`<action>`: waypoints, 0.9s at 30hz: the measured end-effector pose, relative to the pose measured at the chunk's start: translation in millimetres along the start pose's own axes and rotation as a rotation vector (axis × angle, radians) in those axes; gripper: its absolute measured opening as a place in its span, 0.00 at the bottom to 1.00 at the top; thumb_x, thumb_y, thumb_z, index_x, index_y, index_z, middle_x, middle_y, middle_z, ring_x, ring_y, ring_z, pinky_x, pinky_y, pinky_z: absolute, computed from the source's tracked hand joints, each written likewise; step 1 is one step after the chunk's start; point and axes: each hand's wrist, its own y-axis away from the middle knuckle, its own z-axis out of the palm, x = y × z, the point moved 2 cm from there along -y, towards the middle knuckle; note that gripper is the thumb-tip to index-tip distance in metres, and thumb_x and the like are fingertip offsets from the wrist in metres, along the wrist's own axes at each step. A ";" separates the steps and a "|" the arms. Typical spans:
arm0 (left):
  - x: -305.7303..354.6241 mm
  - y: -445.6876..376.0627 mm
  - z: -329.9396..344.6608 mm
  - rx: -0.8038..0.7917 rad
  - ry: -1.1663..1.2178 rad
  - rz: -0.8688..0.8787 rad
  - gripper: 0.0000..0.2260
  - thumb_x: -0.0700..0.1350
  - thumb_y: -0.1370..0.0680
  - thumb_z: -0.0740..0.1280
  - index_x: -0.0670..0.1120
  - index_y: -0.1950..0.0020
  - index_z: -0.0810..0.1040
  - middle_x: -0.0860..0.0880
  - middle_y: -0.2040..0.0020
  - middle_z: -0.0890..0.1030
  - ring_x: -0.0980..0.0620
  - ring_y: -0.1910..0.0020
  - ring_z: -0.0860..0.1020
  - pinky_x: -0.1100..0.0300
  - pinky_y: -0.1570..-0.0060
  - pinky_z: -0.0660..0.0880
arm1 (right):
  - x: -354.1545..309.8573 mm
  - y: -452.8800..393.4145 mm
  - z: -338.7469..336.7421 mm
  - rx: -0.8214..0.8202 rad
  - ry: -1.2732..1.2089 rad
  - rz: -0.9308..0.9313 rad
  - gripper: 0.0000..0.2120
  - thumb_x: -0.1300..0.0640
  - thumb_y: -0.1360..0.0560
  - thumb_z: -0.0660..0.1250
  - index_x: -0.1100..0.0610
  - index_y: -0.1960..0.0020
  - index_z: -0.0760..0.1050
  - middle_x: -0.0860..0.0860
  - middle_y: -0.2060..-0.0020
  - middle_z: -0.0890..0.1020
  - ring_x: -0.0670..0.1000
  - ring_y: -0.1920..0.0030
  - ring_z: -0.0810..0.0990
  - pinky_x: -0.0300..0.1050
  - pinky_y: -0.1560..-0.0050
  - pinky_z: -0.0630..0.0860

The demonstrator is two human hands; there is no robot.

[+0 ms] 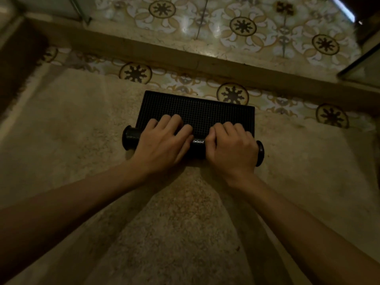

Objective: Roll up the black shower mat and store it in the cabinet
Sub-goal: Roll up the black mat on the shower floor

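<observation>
Mat (197,112) on rug (82,140), curb (164,52) behind.

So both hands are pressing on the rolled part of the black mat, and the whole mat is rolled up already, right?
Not quite. The head view shows both hands, left and right, on the roll, but the black mat is only partly rolled: a flat stretch still lies beyond the fingers.

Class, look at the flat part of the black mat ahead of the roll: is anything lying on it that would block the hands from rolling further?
Nothing visible: the black mat ahead of both hands is bare.
</observation>
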 end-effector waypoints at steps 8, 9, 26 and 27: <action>-15.8 6.4 13.2 -0.024 0.000 0.074 0.22 0.54 0.20 0.55 0.42 0.34 0.74 0.40 0.41 0.78 0.41 0.47 0.77 0.47 0.50 0.71 | 3.5 -21.4 4.7 -0.042 -0.033 0.054 0.16 0.51 0.17 0.53 0.54 0.62 0.68 0.51 0.70 0.74 0.52 0.70 0.70 0.45 0.70 0.59; -16.6 -0.8 12.6 -0.043 -0.019 0.071 0.22 0.55 0.20 0.55 0.42 0.36 0.74 0.40 0.43 0.79 0.40 0.50 0.77 0.48 0.54 0.71 | 3.2 -18.8 5.2 -0.020 -0.022 0.027 0.16 0.52 0.17 0.54 0.55 0.60 0.71 0.53 0.67 0.76 0.54 0.67 0.73 0.47 0.68 0.62; -22.2 -32.2 21.2 0.034 -0.048 0.033 0.24 0.59 0.19 0.53 0.41 0.39 0.74 0.39 0.43 0.78 0.39 0.49 0.75 0.46 0.52 0.69 | 16.2 -45.9 19.1 -0.007 -0.032 -0.035 0.15 0.49 0.17 0.55 0.57 0.53 0.75 0.55 0.54 0.75 0.54 0.57 0.71 0.49 0.60 0.63; -24.2 -40.1 18.7 0.026 -0.054 0.034 0.23 0.58 0.18 0.52 0.41 0.41 0.74 0.40 0.45 0.78 0.40 0.51 0.75 0.47 0.55 0.69 | 16.4 -43.5 19.0 0.012 -0.004 -0.057 0.16 0.49 0.17 0.54 0.57 0.52 0.76 0.56 0.54 0.77 0.56 0.55 0.73 0.51 0.57 0.64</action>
